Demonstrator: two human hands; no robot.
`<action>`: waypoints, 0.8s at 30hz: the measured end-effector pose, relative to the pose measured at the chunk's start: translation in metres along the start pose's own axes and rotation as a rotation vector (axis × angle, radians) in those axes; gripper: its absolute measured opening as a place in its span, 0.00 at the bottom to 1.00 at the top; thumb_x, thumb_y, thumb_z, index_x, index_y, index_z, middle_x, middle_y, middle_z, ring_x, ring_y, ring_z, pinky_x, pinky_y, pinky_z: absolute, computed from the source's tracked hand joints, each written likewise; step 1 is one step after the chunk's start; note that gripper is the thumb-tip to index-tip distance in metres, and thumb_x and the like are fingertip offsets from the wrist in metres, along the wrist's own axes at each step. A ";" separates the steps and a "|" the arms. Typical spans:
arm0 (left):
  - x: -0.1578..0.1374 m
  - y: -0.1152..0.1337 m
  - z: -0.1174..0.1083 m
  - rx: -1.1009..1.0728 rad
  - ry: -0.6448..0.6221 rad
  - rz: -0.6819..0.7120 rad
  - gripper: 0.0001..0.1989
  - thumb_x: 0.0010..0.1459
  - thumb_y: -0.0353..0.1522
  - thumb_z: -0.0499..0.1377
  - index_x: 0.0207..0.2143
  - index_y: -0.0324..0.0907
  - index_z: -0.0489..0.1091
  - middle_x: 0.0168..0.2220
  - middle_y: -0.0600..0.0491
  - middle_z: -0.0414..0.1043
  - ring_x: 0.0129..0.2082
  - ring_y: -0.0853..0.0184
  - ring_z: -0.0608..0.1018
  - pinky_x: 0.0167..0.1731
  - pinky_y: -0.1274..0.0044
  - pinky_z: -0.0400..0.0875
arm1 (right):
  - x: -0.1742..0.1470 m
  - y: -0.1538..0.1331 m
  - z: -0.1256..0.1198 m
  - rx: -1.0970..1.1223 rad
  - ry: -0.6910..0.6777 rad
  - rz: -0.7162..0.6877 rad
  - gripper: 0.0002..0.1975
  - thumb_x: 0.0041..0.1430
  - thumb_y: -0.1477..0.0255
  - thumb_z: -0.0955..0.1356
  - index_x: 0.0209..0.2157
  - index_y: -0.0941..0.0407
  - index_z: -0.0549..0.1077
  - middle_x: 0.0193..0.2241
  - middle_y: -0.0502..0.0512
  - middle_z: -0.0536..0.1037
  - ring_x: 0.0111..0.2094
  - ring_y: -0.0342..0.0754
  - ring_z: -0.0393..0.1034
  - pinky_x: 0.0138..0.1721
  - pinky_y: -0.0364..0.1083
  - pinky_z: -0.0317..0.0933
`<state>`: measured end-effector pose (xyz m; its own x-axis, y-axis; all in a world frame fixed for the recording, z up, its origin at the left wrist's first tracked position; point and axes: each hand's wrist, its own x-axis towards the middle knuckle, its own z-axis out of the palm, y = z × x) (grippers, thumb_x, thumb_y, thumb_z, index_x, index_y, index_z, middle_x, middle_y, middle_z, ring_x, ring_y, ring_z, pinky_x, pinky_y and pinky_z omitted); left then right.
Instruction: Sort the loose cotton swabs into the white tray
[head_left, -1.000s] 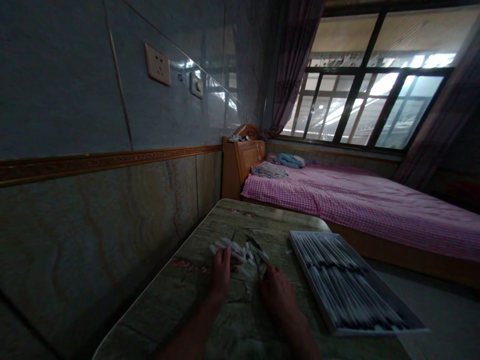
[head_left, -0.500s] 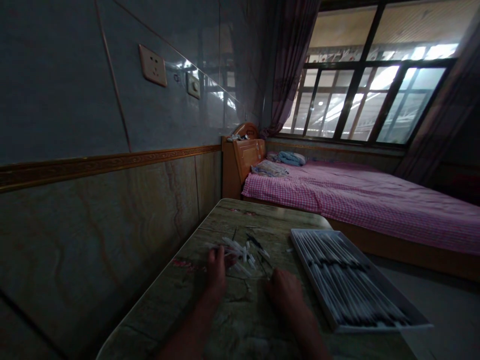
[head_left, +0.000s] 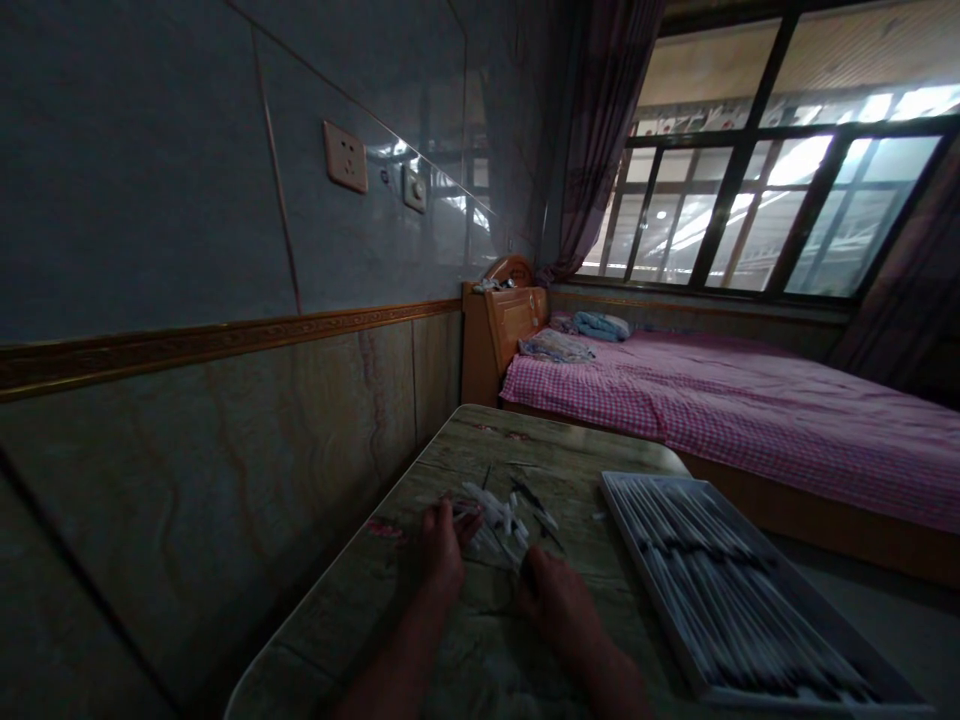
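Observation:
A loose pile of small translucent white plastic pieces lies on the tabletop, with thin dark sticks beside it. At the pile's left edge is my left hand, its fingers bent together; what they grip is too dim to make out. My right hand is curled closed at the near right side of the pile, and its fingertips hide whatever they hold. To the right, a shallow white tray contains many slim pale sticks with dark ends, laid in two rows.
The stone-patterned table has rounded corners and stands near the tiled wall on the left. Beyond it is a bed with a pink checked cover and a wooden headboard. The tray lies along the table's right side.
My right hand has moved left, closer to the pile and to my left hand. The left hand stays at the pile's left edge. The whole view has shifted slightly.

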<state>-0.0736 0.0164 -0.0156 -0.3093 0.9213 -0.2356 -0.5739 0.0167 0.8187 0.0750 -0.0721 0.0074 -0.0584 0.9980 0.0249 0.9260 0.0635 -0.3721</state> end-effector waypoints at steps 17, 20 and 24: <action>-0.002 0.003 0.000 0.033 -0.012 -0.002 0.06 0.59 0.35 0.52 0.29 0.46 0.62 0.25 0.55 0.72 0.23 0.66 0.78 0.28 0.73 0.74 | 0.000 0.006 0.003 0.128 0.054 -0.067 0.07 0.50 0.80 0.63 0.31 0.58 0.71 0.27 0.53 0.76 0.29 0.44 0.67 0.28 0.41 0.48; -0.003 0.003 0.000 0.087 -0.040 0.045 0.05 0.59 0.36 0.53 0.31 0.46 0.62 0.26 0.55 0.72 0.23 0.66 0.78 0.26 0.74 0.74 | 0.000 0.005 0.001 0.142 0.042 -0.056 0.08 0.50 0.81 0.62 0.30 0.58 0.71 0.27 0.52 0.75 0.28 0.43 0.67 0.27 0.40 0.48; -0.005 0.004 0.001 0.188 -0.082 0.136 0.06 0.56 0.36 0.57 0.32 0.46 0.62 0.26 0.56 0.72 0.22 0.66 0.78 0.23 0.76 0.72 | -0.002 0.008 -0.006 0.068 0.070 -0.033 0.08 0.50 0.80 0.62 0.30 0.56 0.71 0.28 0.51 0.75 0.29 0.43 0.67 0.28 0.40 0.48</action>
<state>-0.0734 0.0121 -0.0102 -0.3070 0.9484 -0.0791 -0.3777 -0.0451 0.9248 0.0849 -0.0733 0.0104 -0.0606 0.9929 0.1020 0.8962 0.0991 -0.4324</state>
